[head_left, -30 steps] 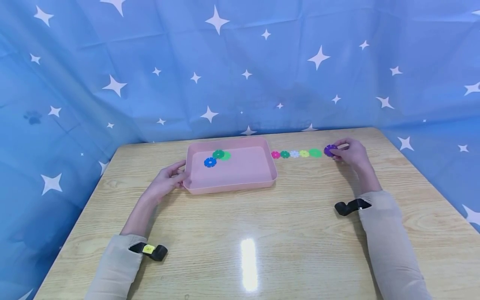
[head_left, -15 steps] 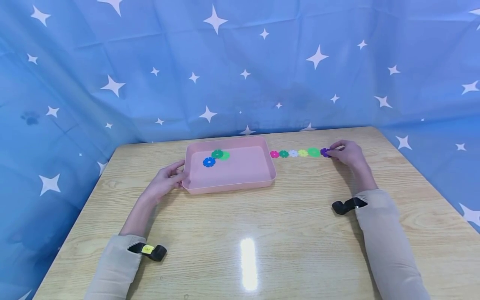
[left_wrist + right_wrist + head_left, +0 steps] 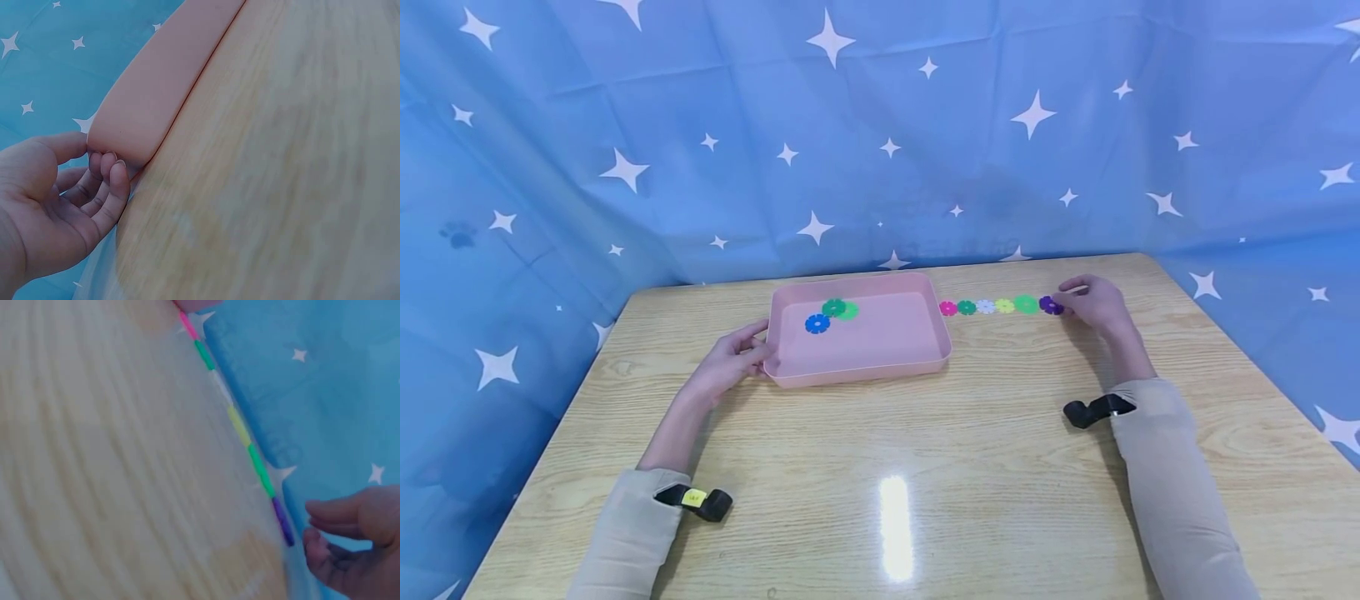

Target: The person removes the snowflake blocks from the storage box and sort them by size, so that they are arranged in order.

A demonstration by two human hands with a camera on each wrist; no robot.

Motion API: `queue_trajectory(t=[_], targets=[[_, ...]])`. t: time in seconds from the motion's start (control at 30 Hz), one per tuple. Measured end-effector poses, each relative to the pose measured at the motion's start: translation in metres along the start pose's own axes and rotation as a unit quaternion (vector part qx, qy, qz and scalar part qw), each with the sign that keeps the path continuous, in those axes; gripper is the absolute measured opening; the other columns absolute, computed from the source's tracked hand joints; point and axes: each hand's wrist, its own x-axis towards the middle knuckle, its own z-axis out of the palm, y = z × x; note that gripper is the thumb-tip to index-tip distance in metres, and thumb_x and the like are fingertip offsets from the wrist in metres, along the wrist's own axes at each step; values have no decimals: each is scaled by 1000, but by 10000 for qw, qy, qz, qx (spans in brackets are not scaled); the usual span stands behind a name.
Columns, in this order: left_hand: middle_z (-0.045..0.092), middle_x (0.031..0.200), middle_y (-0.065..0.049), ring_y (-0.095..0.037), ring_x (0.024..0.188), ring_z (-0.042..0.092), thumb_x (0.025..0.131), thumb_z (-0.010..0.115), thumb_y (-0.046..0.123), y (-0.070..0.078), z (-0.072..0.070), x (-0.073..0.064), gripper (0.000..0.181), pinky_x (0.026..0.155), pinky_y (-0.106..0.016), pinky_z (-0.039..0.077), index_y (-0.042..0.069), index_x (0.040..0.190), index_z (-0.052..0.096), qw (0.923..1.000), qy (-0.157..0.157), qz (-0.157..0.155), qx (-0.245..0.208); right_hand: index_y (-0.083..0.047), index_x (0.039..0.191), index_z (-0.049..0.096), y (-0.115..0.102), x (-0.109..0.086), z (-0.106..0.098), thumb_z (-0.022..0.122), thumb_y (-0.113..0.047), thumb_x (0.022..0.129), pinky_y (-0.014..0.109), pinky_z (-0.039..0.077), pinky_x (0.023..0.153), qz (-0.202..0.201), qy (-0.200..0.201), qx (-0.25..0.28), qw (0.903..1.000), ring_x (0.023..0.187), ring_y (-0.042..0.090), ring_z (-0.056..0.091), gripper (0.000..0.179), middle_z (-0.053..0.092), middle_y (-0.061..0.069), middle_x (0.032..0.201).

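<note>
At the left end of the pink tray [image 3: 857, 371], my left hand [image 3: 730, 364] holds the corner. In the left wrist view, its fingers bend against the tray's wall [image 3: 156, 81]. A blue snowflake disc [image 3: 817, 324], a dark green one [image 3: 833, 308] and a light green one [image 3: 850, 312] lie in the tray, the two greens overlapping. My right hand [image 3: 1093, 302] is beside a purple snowflake disc [image 3: 1050, 305] on the table. The right wrist view shows a small gap between its loosely bent fingers and the purple disc [image 3: 283, 522].
A row of snowflake discs runs from the tray's right wall to the purple one: pink [image 3: 948, 308], dark green [image 3: 966, 307], white [image 3: 985, 307], yellow [image 3: 1004, 306], light green [image 3: 1026, 304]. They lie near the back edge of the wooden table [image 3: 985, 467], before a blue star-patterned curtain [image 3: 880, 125].
My right hand has moved the purple snowflake disc left to the row's right end, laid it down and let go of it. The left hand has stayed at the tray.
</note>
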Motion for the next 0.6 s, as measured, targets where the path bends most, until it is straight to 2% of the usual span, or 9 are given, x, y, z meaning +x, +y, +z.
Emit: queue_trajectory(t=[0.3,0.6], targets=[[56,106,-14,-13,80,62,102,58,11,-2,-2,2,64,76,-25,56,3,158,29,10000,-17,60,8,7,132,57,-29,-2,11,60,-27,103,29,57,70,-630,-76,482,9968,79,15,66,45,62,30,116],[56,107,-15,-13,80,62,102,58,10,-1,-1,1,64,76,-25,56,2,158,29,10000,-10,64,18,7,133,56,-59,-10,32,58,-28,104,38,57,81,-1013,-425,610,9921,93,30,66,46,60,30,118]])
